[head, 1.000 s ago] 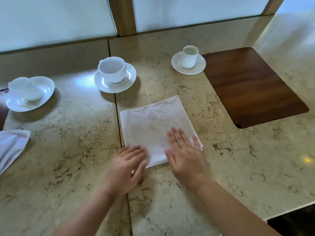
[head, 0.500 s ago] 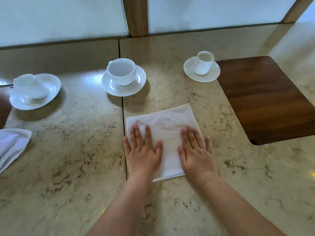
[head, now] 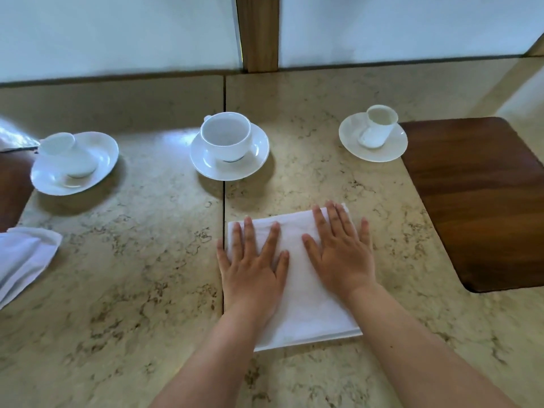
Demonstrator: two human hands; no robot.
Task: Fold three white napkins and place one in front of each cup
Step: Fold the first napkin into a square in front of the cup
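A folded white napkin [head: 300,293] lies flat on the marble counter in front of the middle cup [head: 226,136]. My left hand [head: 253,266] and my right hand [head: 341,254] both press flat on it, fingers spread, the fingertips near its far edge. Behind stand three white cups on saucers: the left cup [head: 63,156] on an oval saucer, the middle cup, and a small right cup [head: 378,125]. Another white napkin [head: 23,257] lies loosely bunched at the left edge.
A dark wooden board [head: 482,201] is set into the counter at the right. A seam [head: 224,201] in the marble runs from the back wall toward me, just left of the napkin. A wooden post [head: 259,33] stands against the back wall.
Both hands have slid forward over the napkin, from its near edge to its far edge, flattening it. The view has shifted so that the cups sit lower and further right.
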